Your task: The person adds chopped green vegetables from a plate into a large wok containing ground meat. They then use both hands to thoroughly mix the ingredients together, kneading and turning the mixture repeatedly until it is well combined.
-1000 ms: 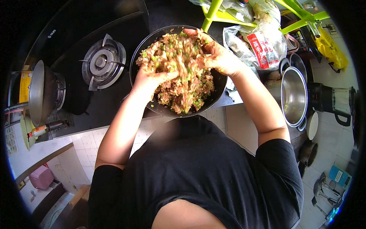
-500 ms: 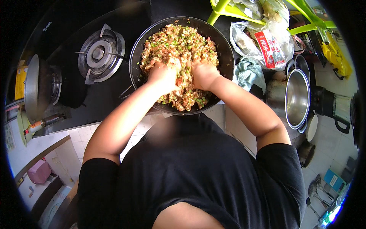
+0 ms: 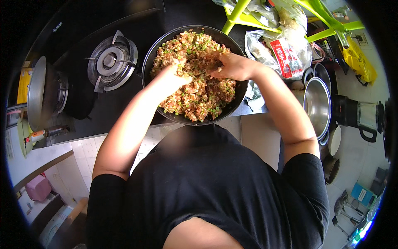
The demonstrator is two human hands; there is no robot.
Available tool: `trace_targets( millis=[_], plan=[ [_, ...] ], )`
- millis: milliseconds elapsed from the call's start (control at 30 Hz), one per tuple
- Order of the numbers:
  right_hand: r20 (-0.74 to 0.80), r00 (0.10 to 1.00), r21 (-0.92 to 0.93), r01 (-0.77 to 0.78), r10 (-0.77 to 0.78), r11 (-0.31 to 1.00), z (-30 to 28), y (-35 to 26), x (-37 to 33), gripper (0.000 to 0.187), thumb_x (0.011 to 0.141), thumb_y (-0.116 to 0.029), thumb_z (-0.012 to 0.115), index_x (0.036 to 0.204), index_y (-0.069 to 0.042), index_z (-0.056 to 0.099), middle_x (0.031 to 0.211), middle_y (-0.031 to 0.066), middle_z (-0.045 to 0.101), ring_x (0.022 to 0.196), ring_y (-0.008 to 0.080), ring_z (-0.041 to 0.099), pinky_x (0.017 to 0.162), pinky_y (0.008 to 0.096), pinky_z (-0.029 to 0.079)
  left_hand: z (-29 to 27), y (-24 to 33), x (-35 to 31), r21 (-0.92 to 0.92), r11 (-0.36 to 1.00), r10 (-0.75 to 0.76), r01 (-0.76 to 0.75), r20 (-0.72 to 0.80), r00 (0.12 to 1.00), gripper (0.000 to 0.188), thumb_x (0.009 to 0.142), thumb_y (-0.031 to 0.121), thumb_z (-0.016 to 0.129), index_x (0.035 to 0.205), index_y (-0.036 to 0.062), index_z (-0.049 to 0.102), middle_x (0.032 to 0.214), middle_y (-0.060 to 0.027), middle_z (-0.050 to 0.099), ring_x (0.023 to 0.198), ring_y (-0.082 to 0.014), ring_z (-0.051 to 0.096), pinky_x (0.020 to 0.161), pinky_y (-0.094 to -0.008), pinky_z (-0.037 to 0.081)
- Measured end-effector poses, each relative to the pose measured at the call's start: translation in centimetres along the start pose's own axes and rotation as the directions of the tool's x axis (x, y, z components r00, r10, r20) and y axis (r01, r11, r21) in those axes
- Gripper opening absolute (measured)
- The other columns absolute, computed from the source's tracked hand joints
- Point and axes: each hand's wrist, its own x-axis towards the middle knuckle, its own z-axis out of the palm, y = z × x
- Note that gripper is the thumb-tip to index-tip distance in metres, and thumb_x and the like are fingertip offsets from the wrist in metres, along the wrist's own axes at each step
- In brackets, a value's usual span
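Observation:
A wide dark pan holds a chopped mixture of what looks like minced meat with bits of green onion. At the left side of the mixture lies my left hand, thumb stretched apart from the fingers, whose tips sink into the food. Across from it, my right hand reaches in over the right rim. Its fingers are curved and spread, with a dark gap between thumb and fingers and bits of mixture clinging to them. The fingertips of both hands are partly hidden by the food.
Left of the pan is a gas burner; farther left stands a wok-like pan. To the right are a plastic bag, a pale cloth partly behind my forearm, a steel pot and a blender. Green rack legs rise behind.
My right hand has lifted out of the middle and moved up and right, fingers spreading. My left hand has shifted slightly left. A hollow now shows in the mixture's middle.

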Motion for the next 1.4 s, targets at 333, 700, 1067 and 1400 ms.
trace_targets(
  millis=[333,700,1067,1400],
  plan=[
    [0.097,0.991,-0.063,0.093,-0.087,0.994,-4.1,-3.4,8.5,0.054,0.081,-0.04,0.053,0.122,-0.006,0.045,0.112,0.0172,0.054,0.104,0.0258,0.051,0.09,0.032,0.037,1.6,2.5,-5.2,-0.814,0.566,-0.29,0.131,-0.048,0.956,0.04,0.081,0.013,0.053,0.118,0.0027,0.042,0.108,-0.0118,0.055,0.095,-0.0239,0.057,0.081,-0.0343,0.046],
    [0.424,0.895,0.225,0.046,-0.141,0.973,-1.6,-3.1,13.1,0.077,0.054,-0.064,0.067,0.096,0.001,0.06,0.1,0.0151,0.058,0.099,0.0246,0.05,0.088,0.0371,0.036,1.4,-1.5,1.1,-0.947,0.317,-0.285,-0.039,-0.135,0.949,0.047,0.086,0.043,0.043,0.117,0.0089,0.048,0.113,-0.0083,0.054,0.101,-0.0224,0.053,0.088,-0.0384,0.042],
    [-0.017,0.937,-0.293,0.33,-0.35,0.897,4.2,-2.7,-1.7,0.037,0.079,-0.041,0.056,0.104,-0.014,0.059,0.092,0.0151,0.059,0.086,0.0299,0.057,0.078,0.0378,0.046,1.3,-2.5,1.9,-0.831,0.533,-0.178,-0.162,-0.297,0.938,0.03,0.085,0.012,0.05,0.114,0.0056,0.048,0.108,-0.0119,0.055,0.092,-0.0227,0.058,0.078,-0.0373,0.051],
    [0.289,0.939,-0.513,-0.013,0.187,0.858,6.5,-0.7,6.3,0.029,0.077,-0.015,0.044,0.091,0.004,0.06,0.104,0.023,0.054,0.102,0.0271,0.051,0.082,0.0385,0.043,0.6,-4.5,3.4,-0.677,0.735,-0.196,-0.015,-0.234,0.952,0.031,0.083,0.01,0.05,0.112,0.0011,0.049,0.103,-0.0131,0.058,0.091,-0.0231,0.059,0.076,-0.0364,0.05]
  ],
)
